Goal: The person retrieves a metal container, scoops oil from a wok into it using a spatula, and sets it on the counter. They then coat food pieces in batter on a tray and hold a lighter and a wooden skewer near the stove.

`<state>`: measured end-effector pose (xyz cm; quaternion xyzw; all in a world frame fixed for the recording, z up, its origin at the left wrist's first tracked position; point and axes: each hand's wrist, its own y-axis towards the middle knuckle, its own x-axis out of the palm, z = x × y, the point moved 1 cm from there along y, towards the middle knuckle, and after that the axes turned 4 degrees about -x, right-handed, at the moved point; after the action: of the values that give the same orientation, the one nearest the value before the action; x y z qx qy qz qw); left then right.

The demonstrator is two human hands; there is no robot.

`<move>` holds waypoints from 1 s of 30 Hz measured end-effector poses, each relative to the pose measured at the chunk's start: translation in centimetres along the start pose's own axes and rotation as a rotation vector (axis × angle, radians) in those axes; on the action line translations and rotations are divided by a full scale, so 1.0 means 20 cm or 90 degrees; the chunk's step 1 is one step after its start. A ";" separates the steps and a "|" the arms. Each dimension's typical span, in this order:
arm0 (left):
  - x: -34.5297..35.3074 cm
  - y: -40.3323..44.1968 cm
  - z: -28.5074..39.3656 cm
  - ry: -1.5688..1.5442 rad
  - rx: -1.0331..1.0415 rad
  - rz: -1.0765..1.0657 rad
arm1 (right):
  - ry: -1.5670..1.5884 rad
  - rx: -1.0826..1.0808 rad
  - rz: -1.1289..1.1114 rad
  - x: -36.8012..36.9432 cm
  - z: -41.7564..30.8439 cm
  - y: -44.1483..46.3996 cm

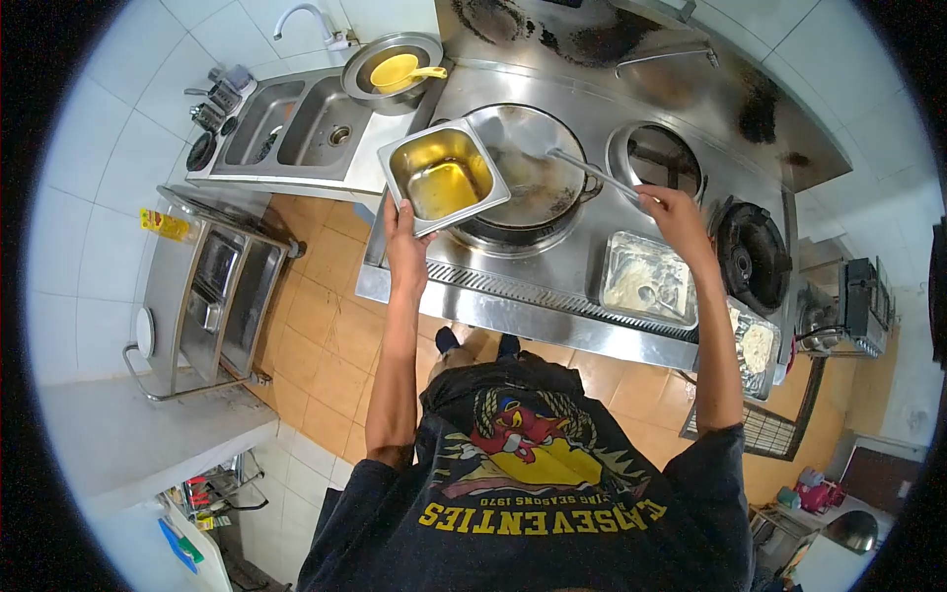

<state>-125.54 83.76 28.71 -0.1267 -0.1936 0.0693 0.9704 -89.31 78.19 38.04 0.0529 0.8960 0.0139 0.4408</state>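
My left hand point(405, 235) grips the near edge of a square steel pan point(483, 148) with yellow oil point(444, 189) in its bottom. The pan is held up beside a large wok point(513, 123) on the stove, overlapping its left rim. My right hand point(671, 215) is closed round the handle of a long metal utensil point(599, 173). Its far end reaches into the wok, and I cannot tell whether it is a ladle or a spatula. Below my right hand, a steel tray point(643, 314) with pale floury batter or dough sits on the counter.
A double sink point(301, 176) lies to the left, with a yellow ladle-like bowl point(397, 73) in a steel basin point(431, 46) at its corner. Right of the wok are a ring-shaped burner point(619, 163) and a black burner point(750, 255). A trolley point(187, 296) stands at the left.
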 end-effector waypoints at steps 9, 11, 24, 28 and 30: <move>-0.11 -0.05 0.04 -0.012 0.018 0.037 | -0.205 -0.030 -0.063 0.28 0.21 0.18; -0.13 -0.06 0.06 -0.006 0.028 0.034 | -0.220 0.016 -0.079 0.29 0.19 0.20; -0.21 -0.08 0.10 -0.015 0.029 0.038 | 0.012 0.041 0.050 0.82 0.42 0.13; -0.22 -0.08 0.10 -0.001 0.027 0.020 | 0.018 0.075 0.037 0.85 0.38 0.18; -0.20 -0.08 0.10 -0.012 0.027 0.023 | 0.029 0.075 0.026 0.80 0.35 0.19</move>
<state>-129.90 81.92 29.57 -0.1091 -0.1989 0.0923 0.9695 -93.14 83.50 21.40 0.0969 0.9036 -0.0285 0.4163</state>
